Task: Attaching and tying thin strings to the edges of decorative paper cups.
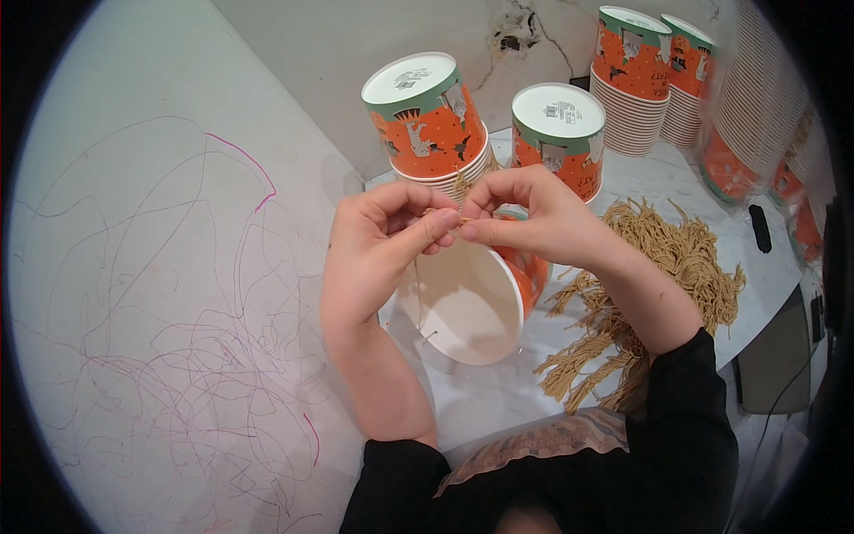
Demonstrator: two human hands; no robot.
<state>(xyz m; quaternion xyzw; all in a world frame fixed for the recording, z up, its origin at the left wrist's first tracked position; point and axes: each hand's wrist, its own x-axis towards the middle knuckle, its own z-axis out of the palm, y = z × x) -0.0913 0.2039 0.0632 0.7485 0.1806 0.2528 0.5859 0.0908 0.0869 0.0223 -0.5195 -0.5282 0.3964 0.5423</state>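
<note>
My left hand (375,242) and my right hand (538,216) meet in the middle, thumbs and fingertips pinched close together. Between them they hold a thin tan cord (468,222); whether it is being knotted there I cannot tell. A thin strand hangs from beneath my left hand across the mouth of a paper bucket. That bucket (476,316) lies tilted just below my hands, its white inside facing me and its orange printed side partly hidden behind my right hand. A pile of cut tan cords (680,254) spreads on the table under and beside my right forearm.
Upside-down stacks of orange and green buckets (425,120) stand behind my hands, with another bucket (559,133) beside them. More stacks (630,80) rise at the back right, near plastic-wrapped ones (752,107). A black marker-like object (760,229) lies right. A scribbled white wall (178,294) borders the left.
</note>
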